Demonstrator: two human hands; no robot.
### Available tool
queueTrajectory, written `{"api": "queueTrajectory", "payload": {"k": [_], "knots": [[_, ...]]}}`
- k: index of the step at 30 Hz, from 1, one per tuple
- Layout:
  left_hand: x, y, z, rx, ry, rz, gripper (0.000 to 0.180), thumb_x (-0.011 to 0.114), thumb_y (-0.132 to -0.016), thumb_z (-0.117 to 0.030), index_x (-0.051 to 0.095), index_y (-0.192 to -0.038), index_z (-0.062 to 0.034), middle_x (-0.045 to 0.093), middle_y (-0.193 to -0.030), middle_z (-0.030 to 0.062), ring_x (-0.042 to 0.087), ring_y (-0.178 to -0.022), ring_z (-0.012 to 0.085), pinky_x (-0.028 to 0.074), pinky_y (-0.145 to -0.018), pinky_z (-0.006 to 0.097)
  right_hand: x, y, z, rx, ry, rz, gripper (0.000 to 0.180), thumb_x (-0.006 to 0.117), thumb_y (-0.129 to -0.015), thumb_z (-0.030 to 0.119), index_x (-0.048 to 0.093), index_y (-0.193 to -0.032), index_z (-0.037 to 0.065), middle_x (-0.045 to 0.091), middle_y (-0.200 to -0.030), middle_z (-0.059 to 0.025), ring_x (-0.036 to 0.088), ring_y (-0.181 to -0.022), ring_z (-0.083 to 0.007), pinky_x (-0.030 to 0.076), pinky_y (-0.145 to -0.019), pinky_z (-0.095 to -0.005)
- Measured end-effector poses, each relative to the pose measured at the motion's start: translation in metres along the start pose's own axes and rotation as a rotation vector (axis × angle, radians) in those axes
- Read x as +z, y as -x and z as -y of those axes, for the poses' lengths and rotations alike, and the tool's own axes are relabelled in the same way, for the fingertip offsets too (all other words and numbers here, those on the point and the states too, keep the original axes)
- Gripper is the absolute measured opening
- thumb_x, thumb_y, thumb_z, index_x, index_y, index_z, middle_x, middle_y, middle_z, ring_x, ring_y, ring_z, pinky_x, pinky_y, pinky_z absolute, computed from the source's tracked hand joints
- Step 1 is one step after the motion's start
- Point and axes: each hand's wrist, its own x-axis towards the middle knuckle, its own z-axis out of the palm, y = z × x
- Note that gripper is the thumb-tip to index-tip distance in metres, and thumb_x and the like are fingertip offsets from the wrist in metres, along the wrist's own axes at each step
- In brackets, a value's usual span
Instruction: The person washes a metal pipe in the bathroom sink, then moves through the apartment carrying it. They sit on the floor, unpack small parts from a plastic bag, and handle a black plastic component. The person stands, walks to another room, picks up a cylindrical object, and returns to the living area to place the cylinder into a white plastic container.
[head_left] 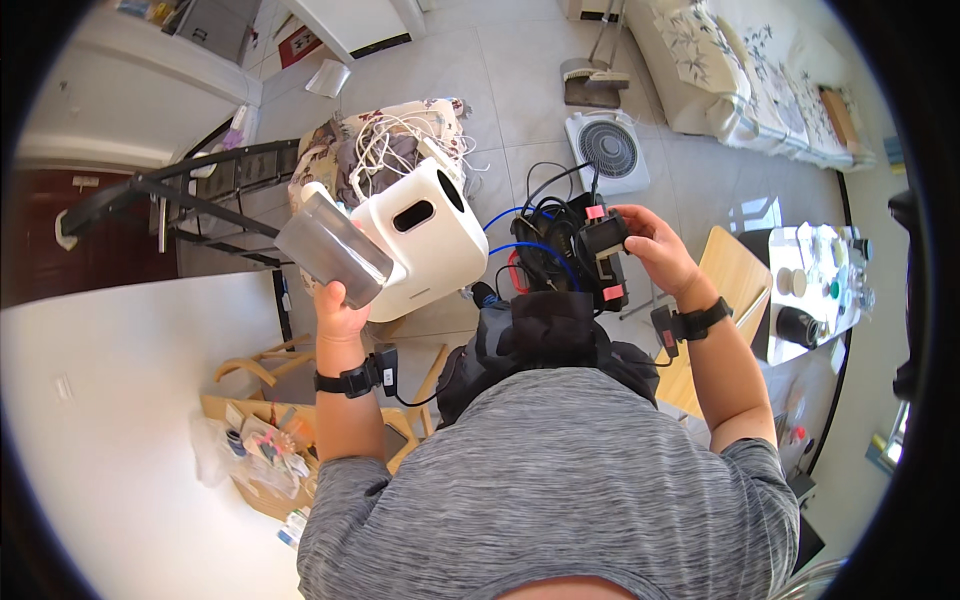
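Observation:
My left hand (342, 318) is wrapped round the lower end of a grey see-through container (330, 245), which is tilted. Right beside it is a white rounded appliance (435, 255) with dark oval openings; whether the two touch is hard to tell. In front of my waist, my right hand (660, 255) grips the right edge of a black box-shaped device (602, 238) with thumb and fingers. Pink tabs (613, 292) show on that device. Black cables (545, 240) bunch up on its left, and a blue cable (535, 246) runs toward the appliance.
A cloth-covered seat (455, 112) with tangled white cords (390, 150) lies beyond the appliance. Left of it stands a black metal frame (180, 195). A fan (608, 150) rests on the floor ahead. Wooden tables (735, 275) flank me, and a covered sofa (690, 70) is far right.

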Motion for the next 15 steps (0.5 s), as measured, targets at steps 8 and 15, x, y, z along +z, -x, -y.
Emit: {"api": "queueTrajectory", "payload": {"k": [8, 15], "knots": [[0.038, 0.03, -0.017, 0.009, 0.044, -0.061, 0.07, 0.078, -0.074, -0.034, 0.046, -0.126, 0.0001, 0.058, -0.115, 0.0054, 0.057, -0.106, 0.0185, 0.046, -0.091, 0.033, 0.02, -0.007, 0.03, -0.072, -0.094, 0.009, 0.049, 0.054, -0.085, 0.016, 0.045, -0.129, -0.003, 0.057, -0.114, -0.0073, 0.053, -0.106, -0.0151, 0.041, -0.093, -0.0294], [0.065, 0.034, -0.008, -0.02, -0.273, -0.001, 0.081, 0.084, -0.065, -0.031, 0.044, -0.128, -0.0006, 0.055, -0.117, 0.0066, 0.053, -0.108, 0.0176, 0.044, -0.091, 0.033, 0.033, 0.002, 0.057, -0.196, -0.209, 0.086, 0.061, 0.059, -0.083, 0.039, 0.046, -0.128, -0.001, 0.058, -0.114, -0.0086, 0.054, -0.101, -0.0184, 0.042, -0.087, -0.0322]]}}
